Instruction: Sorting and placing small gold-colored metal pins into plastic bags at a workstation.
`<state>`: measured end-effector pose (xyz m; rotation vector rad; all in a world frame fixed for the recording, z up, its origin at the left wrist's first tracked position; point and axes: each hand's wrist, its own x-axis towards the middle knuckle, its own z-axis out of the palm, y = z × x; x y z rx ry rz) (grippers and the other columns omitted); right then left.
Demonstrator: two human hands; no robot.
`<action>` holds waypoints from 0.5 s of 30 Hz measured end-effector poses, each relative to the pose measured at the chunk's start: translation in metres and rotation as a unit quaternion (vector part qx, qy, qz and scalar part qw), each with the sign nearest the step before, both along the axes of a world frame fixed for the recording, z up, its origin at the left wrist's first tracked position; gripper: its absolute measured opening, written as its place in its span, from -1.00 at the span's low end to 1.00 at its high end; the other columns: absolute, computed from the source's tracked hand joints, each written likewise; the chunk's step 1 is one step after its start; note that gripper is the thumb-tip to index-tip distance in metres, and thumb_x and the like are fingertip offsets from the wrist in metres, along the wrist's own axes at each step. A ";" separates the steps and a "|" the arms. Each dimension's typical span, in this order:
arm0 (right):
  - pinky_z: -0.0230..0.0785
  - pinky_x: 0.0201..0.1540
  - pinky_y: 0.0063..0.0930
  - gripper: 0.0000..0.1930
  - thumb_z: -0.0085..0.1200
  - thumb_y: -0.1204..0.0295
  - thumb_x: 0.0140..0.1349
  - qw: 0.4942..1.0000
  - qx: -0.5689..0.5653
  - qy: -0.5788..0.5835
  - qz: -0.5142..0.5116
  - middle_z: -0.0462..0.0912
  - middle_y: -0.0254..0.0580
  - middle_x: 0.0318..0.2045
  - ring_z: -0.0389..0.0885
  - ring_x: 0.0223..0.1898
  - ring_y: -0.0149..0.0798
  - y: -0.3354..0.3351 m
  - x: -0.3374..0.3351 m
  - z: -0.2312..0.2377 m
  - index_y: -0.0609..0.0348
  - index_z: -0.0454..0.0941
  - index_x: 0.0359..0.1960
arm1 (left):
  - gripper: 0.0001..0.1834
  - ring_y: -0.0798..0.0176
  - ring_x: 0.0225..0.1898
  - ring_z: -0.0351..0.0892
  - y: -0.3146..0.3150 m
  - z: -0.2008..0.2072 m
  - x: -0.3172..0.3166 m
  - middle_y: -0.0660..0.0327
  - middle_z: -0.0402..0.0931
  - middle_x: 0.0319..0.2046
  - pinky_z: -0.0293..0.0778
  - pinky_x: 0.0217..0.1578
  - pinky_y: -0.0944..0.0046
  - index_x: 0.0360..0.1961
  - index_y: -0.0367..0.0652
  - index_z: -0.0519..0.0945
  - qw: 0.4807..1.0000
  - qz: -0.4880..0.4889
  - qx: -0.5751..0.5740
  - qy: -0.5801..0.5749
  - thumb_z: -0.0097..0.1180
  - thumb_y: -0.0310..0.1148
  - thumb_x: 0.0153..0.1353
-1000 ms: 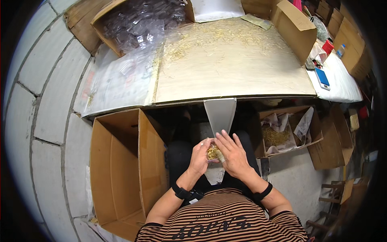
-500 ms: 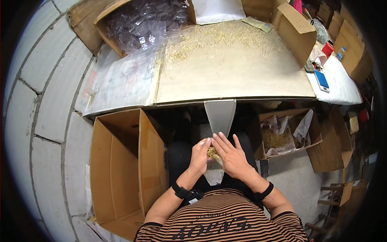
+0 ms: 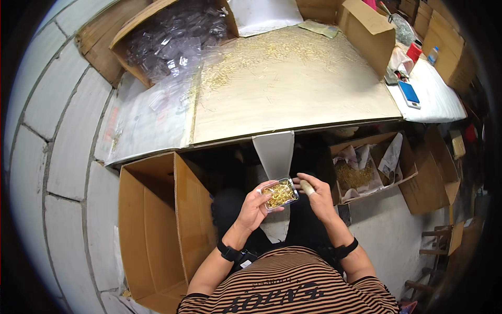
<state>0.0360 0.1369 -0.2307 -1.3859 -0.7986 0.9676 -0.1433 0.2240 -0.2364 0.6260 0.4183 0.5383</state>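
Note:
My left hand (image 3: 252, 210) grips a small clear plastic box (image 3: 271, 209) by its left side, thumb over the rim and fingers underneath. Inside the box lies a heap of small, thin gold-coloured metal pieces (image 3: 283, 192), too fine to name. My right hand (image 3: 320, 200) is just right of the box, fingers partly bent and apart, with nothing visible in it. A pale wrap covers its thumb. From this view I cannot tell whether its fingertips touch the box's edge.
Ahead is a worktable (image 3: 293, 99) strewn with gold-coloured bits. A carton (image 3: 149, 76) of clear plastic pieces stands far left, a blue-topped scale (image 3: 409, 94) far right. Left of my legs is a tall open carton (image 3: 149, 230); at right, a paper-lined carton (image 3: 379, 196) holds gold-coloured pieces.
My right hand has moved off the top of the box and to the right, uncovering the box and its gold-coloured pieces. My left hand still holds the box. The view has shifted slightly.

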 end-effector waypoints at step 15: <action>0.38 -0.28 -0.31 -0.89 0.14 0.61 -0.10 0.838 0.110 -0.518 -0.130 0.60 -0.17 -0.50 0.58 -0.40 -0.11 0.011 -0.021 0.011 0.20 0.52 -0.48 | -0.65 0.25 -0.26 0.63 -0.012 0.002 0.019 0.09 0.52 -0.16 0.67 -0.44 0.28 -0.02 -0.30 0.40 0.991 0.073 0.033 0.105 -0.19 -0.23 0.37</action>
